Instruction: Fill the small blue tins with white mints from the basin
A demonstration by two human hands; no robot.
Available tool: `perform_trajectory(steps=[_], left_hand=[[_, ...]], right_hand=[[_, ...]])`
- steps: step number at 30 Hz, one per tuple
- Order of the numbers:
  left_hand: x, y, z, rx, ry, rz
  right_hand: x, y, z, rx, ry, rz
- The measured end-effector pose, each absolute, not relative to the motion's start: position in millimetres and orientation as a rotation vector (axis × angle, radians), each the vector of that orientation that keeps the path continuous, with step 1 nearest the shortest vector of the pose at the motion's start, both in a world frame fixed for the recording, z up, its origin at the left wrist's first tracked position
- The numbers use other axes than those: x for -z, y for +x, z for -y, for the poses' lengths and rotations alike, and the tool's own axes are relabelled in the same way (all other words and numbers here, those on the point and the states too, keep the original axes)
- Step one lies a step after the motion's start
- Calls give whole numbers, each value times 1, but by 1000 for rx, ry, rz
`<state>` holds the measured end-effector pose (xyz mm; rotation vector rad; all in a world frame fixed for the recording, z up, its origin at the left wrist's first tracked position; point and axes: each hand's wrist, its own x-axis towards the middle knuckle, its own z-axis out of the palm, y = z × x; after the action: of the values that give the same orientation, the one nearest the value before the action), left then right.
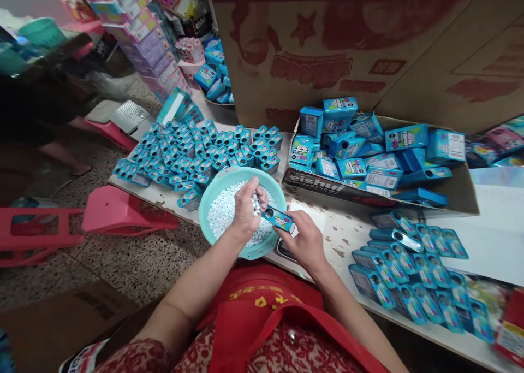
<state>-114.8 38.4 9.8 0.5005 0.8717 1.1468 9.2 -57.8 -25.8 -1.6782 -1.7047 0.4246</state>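
Over a turquoise basin [207, 198] of small white candies [223, 209], my left hand [246, 206] is curled around a handful of the candies. My right hand [303, 239] grips a small blue box [280, 220] between thumb and fingers. The box is tilted, and its end with a round hole lies right beside my left hand, above the basin's right side. A dark device, perhaps a scale [286, 250], is partly hidden beneath my right hand.
Many small blue boxes [192, 152] stand beyond the basin to the left. A cardboard tray [470, 193] of blue boxes is at the right, with more boxes [403, 269] in front. A large carton [347, 51] rises behind. Pink stools [108, 209] and a person's leg [61, 154] are at left.
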Motion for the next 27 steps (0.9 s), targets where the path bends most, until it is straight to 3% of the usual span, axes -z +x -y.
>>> perform_trajectory(steps=[7, 18, 22, 27], left_hand=[[-5, -105, -33, -1298, 617, -965], [3, -112, -51, -1130, 554, -998], [43, -139, -56, -1026, 997, -1343], [96, -163, -47, -527, 1772, -1572]], right_hand=[[29, 3, 55, -427, -1719, 1710], [30, 22, 67, -537, -1700, 1491], [46, 50, 89, -467, -1789, 1261], [94, 77, 106, -476, -1882, 1168]])
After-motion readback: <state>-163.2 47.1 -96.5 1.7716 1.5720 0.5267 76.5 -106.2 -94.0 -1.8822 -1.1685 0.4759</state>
